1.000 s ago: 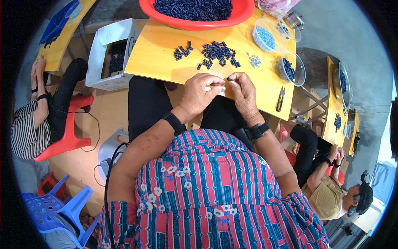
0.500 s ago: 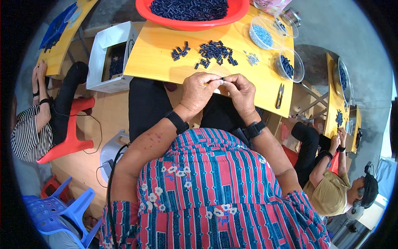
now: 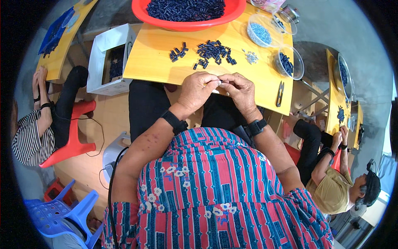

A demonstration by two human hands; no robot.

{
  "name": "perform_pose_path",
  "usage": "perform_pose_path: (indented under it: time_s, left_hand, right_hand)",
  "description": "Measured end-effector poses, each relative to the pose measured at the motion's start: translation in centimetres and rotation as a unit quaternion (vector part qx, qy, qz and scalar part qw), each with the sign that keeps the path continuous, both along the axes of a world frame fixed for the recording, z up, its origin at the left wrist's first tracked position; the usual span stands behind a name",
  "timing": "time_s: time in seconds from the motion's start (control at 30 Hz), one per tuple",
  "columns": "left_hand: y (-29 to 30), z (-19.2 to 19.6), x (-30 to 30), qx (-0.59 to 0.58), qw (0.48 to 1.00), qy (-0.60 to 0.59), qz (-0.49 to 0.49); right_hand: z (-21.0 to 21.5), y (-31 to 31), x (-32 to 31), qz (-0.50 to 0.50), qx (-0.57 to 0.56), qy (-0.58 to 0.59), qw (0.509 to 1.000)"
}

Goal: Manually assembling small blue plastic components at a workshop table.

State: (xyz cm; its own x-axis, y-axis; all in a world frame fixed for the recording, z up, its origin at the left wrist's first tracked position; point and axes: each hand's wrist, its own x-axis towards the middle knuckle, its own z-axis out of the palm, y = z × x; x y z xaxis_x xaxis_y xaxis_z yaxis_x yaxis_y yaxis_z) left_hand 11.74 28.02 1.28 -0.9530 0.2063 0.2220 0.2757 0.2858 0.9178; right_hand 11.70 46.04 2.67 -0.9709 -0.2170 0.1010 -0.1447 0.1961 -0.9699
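Over the near edge of the yellow table (image 3: 153,62), my two hands meet fingertip to fingertip. My left hand (image 3: 197,90) pinches a small dark piece (image 3: 221,81) between thumb and forefinger. My right hand (image 3: 241,92) is closed in a pinch on the same piece, and the fingers cover most of it. Just beyond them lies a pile of small dark blue plastic parts (image 3: 212,50), with a smaller group (image 3: 178,52) to its left. Tiny clear pieces (image 3: 251,57) are scattered to the right of the pile.
A red basin (image 3: 186,25) full of dark parts stands at the back. Clear tubs hold light blue pieces (image 3: 260,34) and dark parts (image 3: 286,63). Thread snips (image 3: 280,94) lie near the right edge. A white box (image 3: 108,39) stands left; other people sit at both sides.
Both hands keep their pinch, and the right fingers have come closer over the small dark piece, covering more of it. The view has shifted slightly; the piles look the same.
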Motion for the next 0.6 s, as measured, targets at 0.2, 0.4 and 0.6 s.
perform_pose_path:
  time_s: [0.2, 0.4, 0.6]
  left_hand:
    - [-0.2, 0.2, -0.1, 0.043, 0.996, -0.075, -0.034]
    - [-0.2, 1.2, 0.2, 0.029, 0.994, -0.100, -0.019]
    - [0.1, 1.5, 0.0, 0.055, 0.990, -0.132, -0.011]
  right_hand:
    - [0.1, 0.2, -0.1, -0.007, -0.026, -0.027, 0.999]
    - [-0.1, 0.3, 0.0, -0.009, -0.054, -0.040, 0.998]
    - [0.3, 0.4, 0.1, -0.022, -0.001, -0.041, 0.999]
